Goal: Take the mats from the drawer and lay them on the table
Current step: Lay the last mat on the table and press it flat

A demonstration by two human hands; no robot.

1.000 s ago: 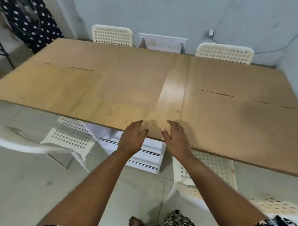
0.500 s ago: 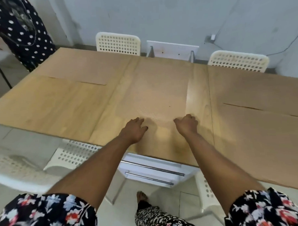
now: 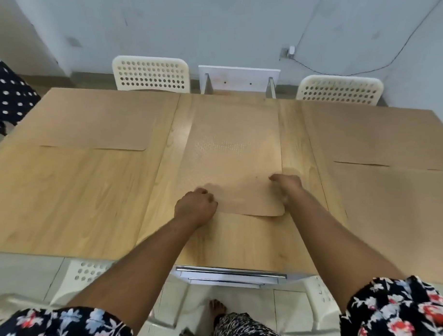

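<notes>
A tan placemat is lying flat in the middle of the wooden surface, its near edge well back from the surface's front rim. Both hands are working at that near edge. The left hand is resting knuckles-up at the near left corner with fingers curled, and the right hand is sitting at the near right side, fingers also curled; each grip is probably pinching the mat's edge, though motion blur is hiding the fingertips.

The mat is looking thin, light and limp rather than stiff, with a dotted texture that may be giving it some hold on the wood. Taking it by the two near corners, as the hands are placed, is seeming the sound choice; a one-corner pull would likely be folding or skewing it.

Other mats are already lying on the surface: one at the far left, one at the far right and one at the near right, the last two overlapping slightly. Bare wood is remaining at the near left and just in front of the middle mat. Below the front rim, the drawer unit is showing its handles, and white chairs are standing along the far side.
</notes>
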